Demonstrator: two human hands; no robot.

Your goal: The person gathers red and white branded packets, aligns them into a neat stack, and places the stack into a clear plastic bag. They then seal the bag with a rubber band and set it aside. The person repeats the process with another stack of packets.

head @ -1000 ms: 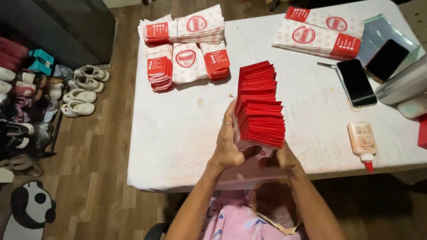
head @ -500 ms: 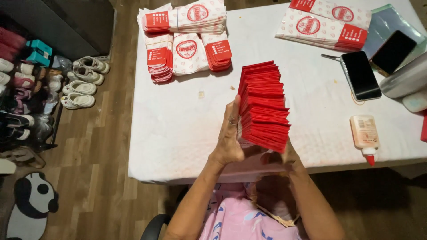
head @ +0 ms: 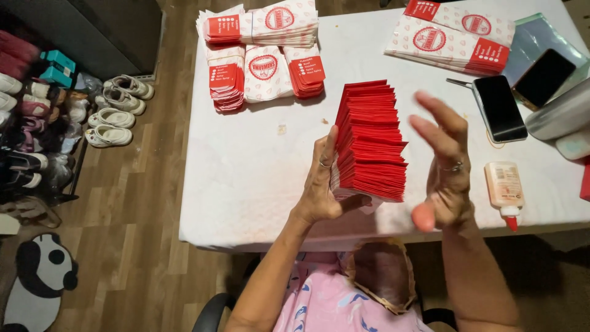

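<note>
At far left, pairs of shoes (head: pixel 114 107) lie in rows on the wooden floor (head: pixel 141 203), with a panda-shaped mat (head: pixel 40 280) below them near the bottom corner.

The counter (head: pixel 246 178), covered in white, takes up the middle and right of the view. At its far left end lie piles of red-and-white printed paper bags (head: pixel 264 55), some flat, some fanned and overlapping.

Near the counter's front edge, the left hand (head: pixel 319 184) stands upright against the left side of a thick stack of red paper sleeves (head: pixel 372 141). Its grip is grasping the stack: the thumb passes under the near bottom corner, and the fingers lie flat along the left face. There is a ring on one finger. The stack is on edge, its near end lifted by the hand, its far end towards the bag piles.

The right hand (head: pixel 442 166) is just to the right of the stack and apart from it. Its grip is released, fingers spread and blurred, holding nothing. It also has a ring on one finger.

Further right, another flat pile of printed bags (head: pixel 452 37) lies at the far edge. Nearer are two dark phones (head: pixel 499 107) side by side, face up. A glue bottle with a red tip (head: pixel 504 187) lies on the counter near the right hand. A grey curved object (head: pixel 562 117) is cut off at the right edge; what it is cannot be told.
</note>
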